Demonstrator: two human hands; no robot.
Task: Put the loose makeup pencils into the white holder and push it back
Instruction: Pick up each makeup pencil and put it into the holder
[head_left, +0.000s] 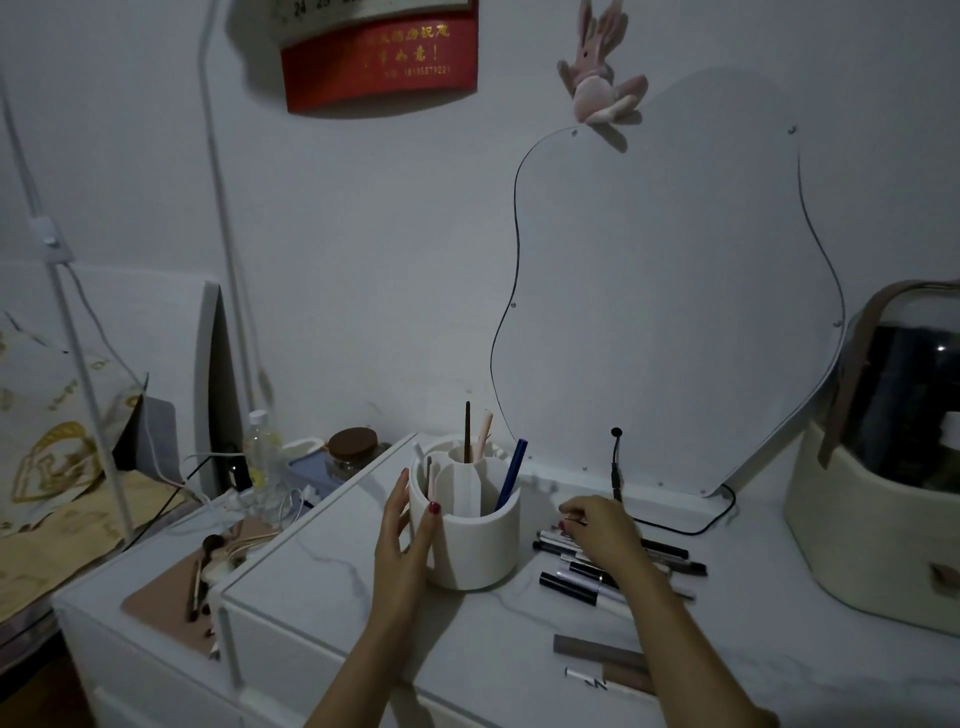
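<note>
The room is dim, with a white surface (332, 587) set against a pale wall. The left hand (405, 535) is open, its fingers resting against the left side of the white holder (470, 540), which stands near the middle. Just right of the holder lie the loose makeup pencils (582, 569), flat, their long sides running left to right. The right hand (597, 525) is right over them, so it is nearer. Its fingertips seem to pinch something thin, but I cannot tell for sure.
</note>
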